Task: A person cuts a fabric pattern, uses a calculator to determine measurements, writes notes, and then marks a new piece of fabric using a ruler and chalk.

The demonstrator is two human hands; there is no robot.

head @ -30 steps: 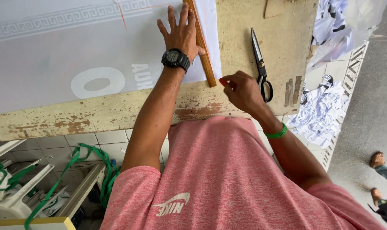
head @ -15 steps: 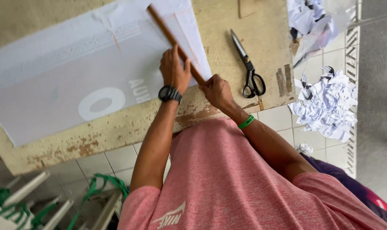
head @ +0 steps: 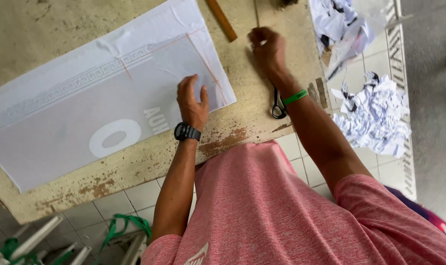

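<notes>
We see the left hand (head: 192, 102) resting flat, fingers loose, on the white printed sheet (head: 100, 98) spread over the worn bench (head: 242, 130). The right hand (head: 267, 49) is curled over the bench near the scissors (head: 278, 105); whether it grips anything we cannot tell. A wooden stick (head: 222, 19) lies beyond the sheet's corner, touched by neither hand.

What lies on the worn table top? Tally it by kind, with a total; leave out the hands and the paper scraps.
White printed sheet: 1
Wooden stick: 1
Scissors, partly hidden: 1
Total: 3
</notes>
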